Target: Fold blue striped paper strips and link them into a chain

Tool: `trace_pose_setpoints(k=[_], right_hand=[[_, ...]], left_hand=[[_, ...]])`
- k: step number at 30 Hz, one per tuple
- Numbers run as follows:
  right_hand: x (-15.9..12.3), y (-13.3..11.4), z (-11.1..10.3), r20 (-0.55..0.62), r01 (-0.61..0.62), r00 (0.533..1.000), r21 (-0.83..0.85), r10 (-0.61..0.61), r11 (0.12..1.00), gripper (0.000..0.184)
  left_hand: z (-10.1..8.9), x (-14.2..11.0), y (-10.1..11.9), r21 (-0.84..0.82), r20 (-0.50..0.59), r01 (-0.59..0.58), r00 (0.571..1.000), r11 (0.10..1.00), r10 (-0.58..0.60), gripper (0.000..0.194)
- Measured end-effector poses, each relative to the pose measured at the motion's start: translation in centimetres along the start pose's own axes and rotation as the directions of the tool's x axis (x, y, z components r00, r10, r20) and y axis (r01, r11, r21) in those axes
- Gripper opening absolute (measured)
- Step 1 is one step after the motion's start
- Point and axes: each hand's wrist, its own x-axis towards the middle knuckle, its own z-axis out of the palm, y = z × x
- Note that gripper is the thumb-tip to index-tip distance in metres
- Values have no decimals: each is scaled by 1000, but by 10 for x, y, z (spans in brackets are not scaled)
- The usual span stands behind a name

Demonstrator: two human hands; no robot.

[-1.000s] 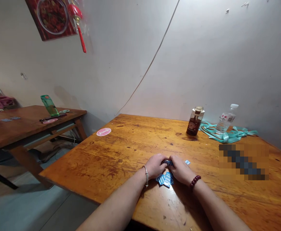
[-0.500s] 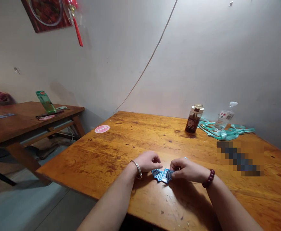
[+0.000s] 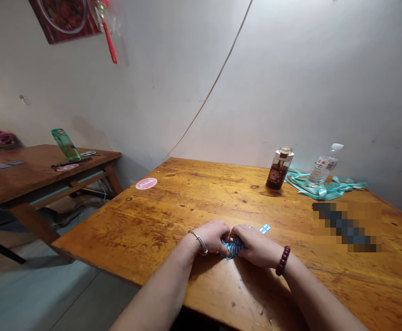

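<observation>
Small blue-and-white cards (image 3: 234, 250) lie bunched together on the wooden table (image 3: 173, 209), between my two hands. My left hand (image 3: 212, 235), with a silver bangle at the wrist, has its fingers curled and closed on the left side of the bunch. From the right, my right hand (image 3: 258, 247) grips the other side, thumb in front and fingers bent behind; a dark red bead bracelet circles that wrist. The fingers hide part of the cards. Just beyond my right hand lies a separate blue-and-white piece (image 3: 265, 229), flat on the wood.
A bottle of dark liquid (image 3: 278, 170) and a clear water bottle (image 3: 323, 168) stand at the back right, among turquoise ribbons (image 3: 328, 191). A blurred-out dark object (image 3: 346, 227) lies nearer. A pink round sticker (image 3: 146, 184) is at the left edge. Another table (image 3: 31, 161) holds a green bottle (image 3: 65, 145).
My hands have come closer together and closed around the cards, which were spread out in a loose heap. More of the separate piece beyond my right hand now shows.
</observation>
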Motion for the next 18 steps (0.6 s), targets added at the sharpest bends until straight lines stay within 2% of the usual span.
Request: trace_pose_setpoints(k=[3, 5, 8, 12, 15, 18], right_hand=[[1, 3, 3, 29, -58, 998, 31, 57, 998, 29], [2, 5, 5, 54, -89, 995, 34, 87, 995, 21], [2, 8, 6, 67, -140, 988, 34, 137, 990, 12], [2, 15, 5, 84, -201, 977, 81, 194, 976, 10], [2, 22, 5, 101, -234, 970, 158, 220, 959, 10], [1, 28, 5, 106, -254, 966, 251, 234, 934, 11]], left_hand=[[1, 0, 0, 55, 71, -79, 995, 995, 75, 14], [2, 0, -1, 87, 62, -83, 995, 993, 78, 15], [2, -1, -2, 115, 53, -49, 998, 992, 43, 19], [-3, -2, -3, 70, 146, 18, 989, 997, -28, 35], [-6, -2, -1, 101, 174, 64, 981, 993, -81, 27], [-3, -2, -1, 110, 144, 52, 987, 993, -68, 22]])
